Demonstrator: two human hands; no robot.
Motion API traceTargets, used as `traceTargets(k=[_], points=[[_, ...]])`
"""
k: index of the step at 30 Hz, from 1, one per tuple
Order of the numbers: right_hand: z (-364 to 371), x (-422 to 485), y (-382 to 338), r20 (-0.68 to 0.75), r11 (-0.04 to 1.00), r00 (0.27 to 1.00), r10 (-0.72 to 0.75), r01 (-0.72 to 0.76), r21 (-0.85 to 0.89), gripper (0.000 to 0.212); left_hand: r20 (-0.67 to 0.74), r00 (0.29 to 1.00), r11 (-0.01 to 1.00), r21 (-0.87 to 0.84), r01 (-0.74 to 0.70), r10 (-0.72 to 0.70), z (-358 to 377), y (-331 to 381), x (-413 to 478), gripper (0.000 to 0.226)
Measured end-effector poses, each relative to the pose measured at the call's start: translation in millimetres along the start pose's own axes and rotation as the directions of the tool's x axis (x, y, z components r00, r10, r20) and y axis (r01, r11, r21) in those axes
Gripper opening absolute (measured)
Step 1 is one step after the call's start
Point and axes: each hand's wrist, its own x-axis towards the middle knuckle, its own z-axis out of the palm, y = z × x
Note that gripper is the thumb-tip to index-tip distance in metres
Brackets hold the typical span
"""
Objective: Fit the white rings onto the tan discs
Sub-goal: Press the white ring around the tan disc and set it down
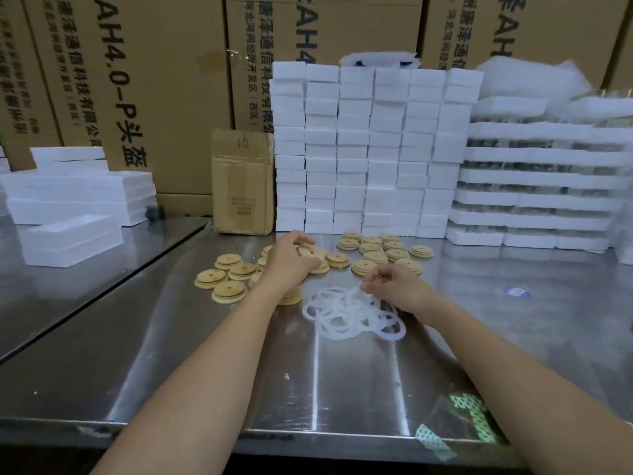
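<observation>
"Two hands were over the steel table (205, 354) in the head view. What did each hold?" the student asked.

"The left hand (291, 260) curled its fingers round one tan disc (312, 252), over the loose tan discs (224, 274) lying left of centre. The right hand (394, 282) pinched a white ring (356, 290) between thumb and fingertips, though blur hid the exact contact," the instructor replied.

"Where were the remaining parts?"

"The white rings (349, 315) lay in an overlapping heap on the table, below and just left of the right hand. More discs, in short stacks (380, 252), sat beyond that hand."

"And behind them?"

"White foam blocks (370, 149) stood in columns along the far side of the table. A small cardboard box (243, 181) was just beside them on the left and stacked foam trays (541, 180) were on the right. Large printed cartons (137, 80) stood behind everything."
</observation>
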Motion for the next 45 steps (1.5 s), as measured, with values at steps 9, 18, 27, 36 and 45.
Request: traceTargets(k=[9, 18, 27, 36, 45], points=[[6.0, -3.9, -14.0, -0.108, 0.976, 0.972, -0.210, 0.214, 0.032, 0.013, 0.191, 0.975, 0.969, -0.194, 0.152, -0.114, 24.2, 10.4, -9.6, 0.037], [9.7, -8.6, -21.4, -0.076, 0.985, 0.986, -0.151, 0.156, 0.075, 0.006, 0.182, 0.982, 0.979, -0.185, 0.084, -0.050, 33.7, 14.7, -16.2, 0.034], [4.9, -6.0, -22.8, -0.113, 0.983, 0.989, -0.098, 0.114, 0.147, 0.024, 0.148, 0.989, 0.977, -0.209, 0.051, -0.020, 36.7, 13.8, -17.1, 0.037], [7.4, -7.2, -27.8, -0.145, 0.944, 0.967, -0.211, 0.240, 0.225, 0.020, 0.159, 0.987, 0.986, -0.163, 0.028, -0.002, 37.8, 8.6, -14.1, 0.015], [8.1, -7.2, -29.6, -0.204, 0.930, 0.975, -0.092, 0.157, 0.333, 0.017, 0.184, 0.983, 0.995, -0.102, 0.012, 0.007, 37.3, 12.2, -15.0, 0.020]])
